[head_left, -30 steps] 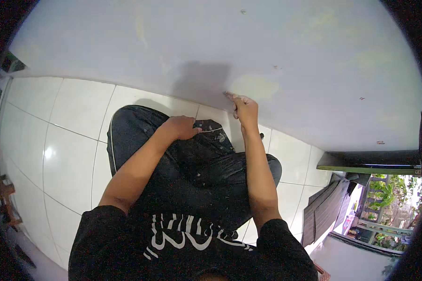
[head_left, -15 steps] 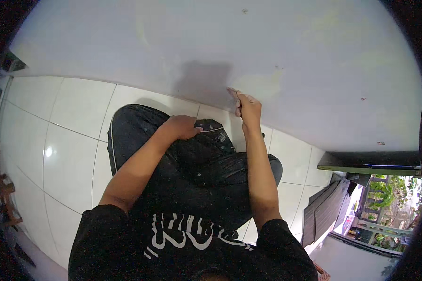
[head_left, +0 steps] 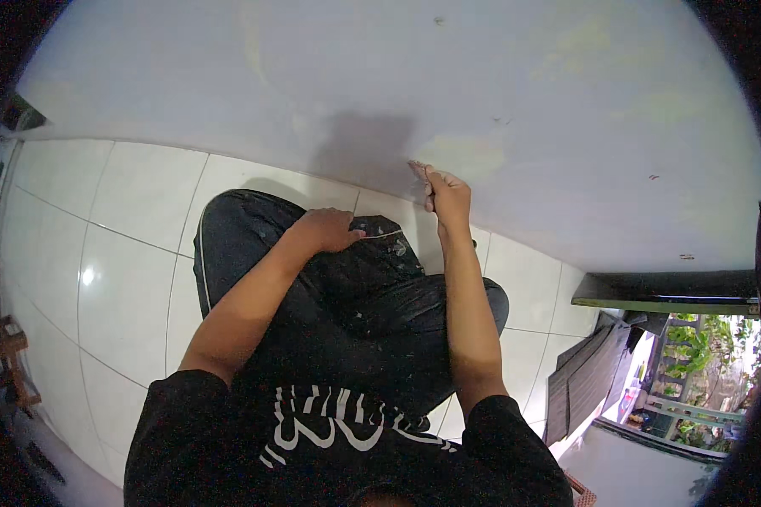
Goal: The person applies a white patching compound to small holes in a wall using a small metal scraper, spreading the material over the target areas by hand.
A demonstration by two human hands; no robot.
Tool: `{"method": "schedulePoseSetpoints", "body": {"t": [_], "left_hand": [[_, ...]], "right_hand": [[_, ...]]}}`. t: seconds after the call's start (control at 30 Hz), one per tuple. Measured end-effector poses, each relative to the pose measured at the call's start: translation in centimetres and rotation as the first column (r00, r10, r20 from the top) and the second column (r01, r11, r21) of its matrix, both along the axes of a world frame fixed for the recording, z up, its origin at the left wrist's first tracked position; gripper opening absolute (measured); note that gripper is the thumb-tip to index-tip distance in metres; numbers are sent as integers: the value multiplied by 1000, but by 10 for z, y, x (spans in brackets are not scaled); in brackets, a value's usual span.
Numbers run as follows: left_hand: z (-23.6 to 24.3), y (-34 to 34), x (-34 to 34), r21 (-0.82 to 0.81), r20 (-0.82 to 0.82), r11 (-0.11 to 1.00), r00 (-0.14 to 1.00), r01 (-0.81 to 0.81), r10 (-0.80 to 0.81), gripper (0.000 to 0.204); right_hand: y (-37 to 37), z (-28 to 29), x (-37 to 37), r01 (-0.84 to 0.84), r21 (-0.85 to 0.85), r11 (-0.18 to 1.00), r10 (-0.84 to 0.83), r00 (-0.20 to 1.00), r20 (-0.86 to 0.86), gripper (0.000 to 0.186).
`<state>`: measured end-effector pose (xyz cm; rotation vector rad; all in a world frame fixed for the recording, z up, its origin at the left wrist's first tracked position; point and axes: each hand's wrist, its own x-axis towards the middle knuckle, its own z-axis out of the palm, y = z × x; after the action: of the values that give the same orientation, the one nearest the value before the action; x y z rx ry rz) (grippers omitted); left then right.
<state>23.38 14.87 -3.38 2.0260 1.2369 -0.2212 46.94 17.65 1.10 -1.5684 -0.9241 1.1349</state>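
Note:
My left hand point(head_left: 328, 230) rests on the black, paint-spotted trousers point(head_left: 380, 291) over my crossed legs. Its thumb stretches to the right and it holds nothing I can see. My right hand point(head_left: 451, 198) is raised to the low part of the pale wall point(head_left: 566, 144), its fingers pinched together. A small thin brownish piece, or fingertips, sticks out at its upper left against the wall; which of these it is I cannot make out. A yellowish patch point(head_left: 465, 156) marks the wall just above that hand. A dark shadow lies on the wall to its left.
White floor tiles point(head_left: 127, 262) run along the foot of the wall. At the right stand a dark ledge point(head_left: 668, 291), a grey-brown panel point(head_left: 588, 380) and an opening with plants point(head_left: 693, 346). A brown wooden object point(head_left: 10, 351) stands at the far left.
Almost nothing differs. The right hand stays against the wall with at most a tiny shift at its fingertips, and the left hand keeps its place on the leg.

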Motion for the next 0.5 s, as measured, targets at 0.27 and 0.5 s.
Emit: {"method": "schedulePoseSetpoints", "body": {"t": [0.27, 0.5], "left_hand": [[-9, 0, 0, 22, 8, 1000, 1000, -4, 4, 60], [-1, 0, 0, -1, 22, 1000, 1000, 2, -1, 60]], "right_hand": [[3, -9, 6, -36, 5, 999, 36, 999, -34, 31], [0, -4, 7, -33, -69, 997, 32, 999, -19, 26]]}}
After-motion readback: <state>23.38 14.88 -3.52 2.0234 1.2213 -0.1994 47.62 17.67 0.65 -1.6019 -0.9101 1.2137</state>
